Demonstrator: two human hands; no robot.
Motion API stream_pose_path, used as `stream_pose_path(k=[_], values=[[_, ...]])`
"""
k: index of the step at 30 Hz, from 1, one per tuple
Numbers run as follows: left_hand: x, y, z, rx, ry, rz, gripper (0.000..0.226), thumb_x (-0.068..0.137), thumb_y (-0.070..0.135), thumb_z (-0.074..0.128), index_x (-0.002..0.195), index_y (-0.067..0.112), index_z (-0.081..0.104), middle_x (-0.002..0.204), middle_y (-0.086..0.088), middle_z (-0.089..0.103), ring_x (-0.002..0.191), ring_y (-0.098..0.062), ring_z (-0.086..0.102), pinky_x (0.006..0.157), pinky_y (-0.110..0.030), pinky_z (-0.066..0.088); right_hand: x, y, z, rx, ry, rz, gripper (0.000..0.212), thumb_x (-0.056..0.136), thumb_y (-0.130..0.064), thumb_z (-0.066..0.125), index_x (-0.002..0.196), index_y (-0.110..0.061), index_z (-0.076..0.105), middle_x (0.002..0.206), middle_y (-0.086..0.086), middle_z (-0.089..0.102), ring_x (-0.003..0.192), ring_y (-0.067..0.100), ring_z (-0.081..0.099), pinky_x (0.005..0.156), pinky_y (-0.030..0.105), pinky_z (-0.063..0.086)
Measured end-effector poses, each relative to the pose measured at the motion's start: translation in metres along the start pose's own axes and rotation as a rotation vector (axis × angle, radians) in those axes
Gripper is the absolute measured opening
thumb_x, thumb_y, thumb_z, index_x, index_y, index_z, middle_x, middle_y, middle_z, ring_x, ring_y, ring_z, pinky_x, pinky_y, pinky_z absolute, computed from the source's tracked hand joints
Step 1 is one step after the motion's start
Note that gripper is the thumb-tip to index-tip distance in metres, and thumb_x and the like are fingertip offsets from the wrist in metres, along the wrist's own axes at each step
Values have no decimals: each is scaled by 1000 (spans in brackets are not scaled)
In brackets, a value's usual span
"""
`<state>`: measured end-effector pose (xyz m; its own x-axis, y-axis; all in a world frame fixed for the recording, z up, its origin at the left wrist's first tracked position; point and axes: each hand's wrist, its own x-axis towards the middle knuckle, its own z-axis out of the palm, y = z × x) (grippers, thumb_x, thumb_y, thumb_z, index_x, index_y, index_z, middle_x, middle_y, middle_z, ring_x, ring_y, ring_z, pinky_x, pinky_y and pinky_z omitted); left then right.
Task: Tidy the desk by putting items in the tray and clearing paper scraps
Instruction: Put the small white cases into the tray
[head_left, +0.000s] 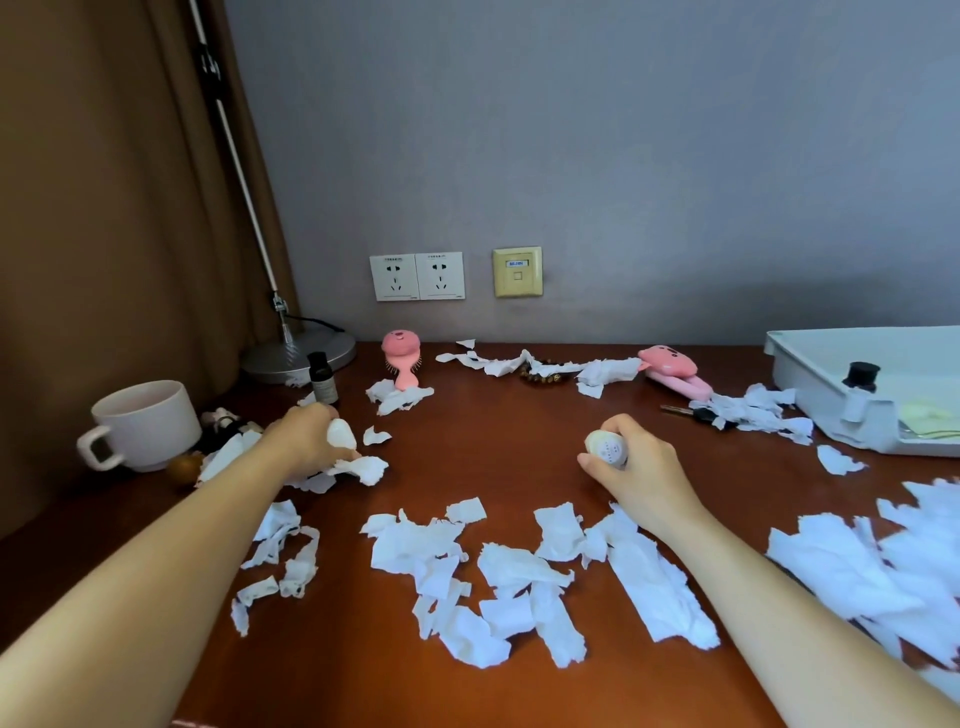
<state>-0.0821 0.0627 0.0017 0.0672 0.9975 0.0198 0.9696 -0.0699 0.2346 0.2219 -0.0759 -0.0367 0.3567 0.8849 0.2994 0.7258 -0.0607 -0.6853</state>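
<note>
The person's left hand (306, 441) is clutching a white paper scrap (340, 435) in curled fingers (319, 415) near the cup (145, 421), while the right hand (641, 467) is gripping a small round bottle (605, 449) over mid-table (493, 457), probably meaning to carry it to the tray (800, 374) sitting well apart on the right.

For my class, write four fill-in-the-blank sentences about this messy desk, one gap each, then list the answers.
1. One hand grips the cream bottle: the person's ____ one.
2. The small black bottle stands inside the white ____.
3. The brush by the wall is coloured ____.
4. The mug stands at the desk's ____ end.

Missing words: right; tray; pink; left.
</note>
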Motion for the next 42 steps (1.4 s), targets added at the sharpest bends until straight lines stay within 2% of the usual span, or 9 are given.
stream_pose_path(k=[8,14,18,25,28,30,32,36,42], values=[[-14,11,-10,-41,139,148,45,93,32,55,133,13,48,130,-15,55,117,-31,54,97,-43,47,-6,-1,-6,96,101,-11,19,83,-29,70,94,-16,62,82,-5,60,72,7,54,56,14,36],[-43,37,-31,-110,236,341,32,93,35,53,123,22,52,117,-8,63,104,-28,60,89,-41,51,-9,0,-5,79,129,-40,19,87,-28,65,104,-19,65,92,-3,66,93,17,61,77,30,54],[-64,59,-32,-153,166,443,31,92,31,56,121,24,50,116,-4,62,103,-22,60,88,-37,52,-10,-7,-12,121,126,-57,26,90,-24,61,115,-15,63,105,1,67,96,16,63,82,27,52],[-92,129,-43,-310,97,604,28,83,29,68,106,20,55,103,6,56,97,-15,58,85,-32,55,-4,-24,-76,125,128,-148,7,90,-22,60,95,-17,63,86,-2,63,78,10,58,61,17,42],[-101,163,-38,-352,83,644,28,82,31,69,105,20,58,104,4,60,97,-15,59,78,-27,56,-4,-22,-111,76,126,-206,8,88,-22,62,95,-19,62,87,-3,68,77,11,60,63,22,45],[-106,188,-34,-392,89,689,26,84,30,67,106,19,60,101,4,61,93,-13,59,69,-17,49,-5,-15,-136,19,114,-227,4,87,-21,63,88,-20,59,74,-8,63,63,3,55,57,21,41],[-111,212,-32,-439,102,732,23,86,28,65,106,18,61,100,2,64,90,-14,60,69,-18,48,-7,-7,-158,-51,109,-224,5,86,-20,63,86,-17,59,70,-6,59,54,2,48,51,17,36],[-115,263,-29,-457,105,801,27,90,22,59,116,14,59,109,-2,63,101,-19,57,84,-28,45,-8,16,-197,-174,133,-194,8,85,-21,64,88,-14,60,84,4,65,73,15,53,65,31,43],[-107,333,-19,-436,66,826,21,86,22,66,103,12,58,96,-3,60,74,-15,52,47,-11,39,-8,62,-235,-127,244,-92,9,85,-19,65,87,-13,59,73,-1,60,74,25,62,71,37,51]])
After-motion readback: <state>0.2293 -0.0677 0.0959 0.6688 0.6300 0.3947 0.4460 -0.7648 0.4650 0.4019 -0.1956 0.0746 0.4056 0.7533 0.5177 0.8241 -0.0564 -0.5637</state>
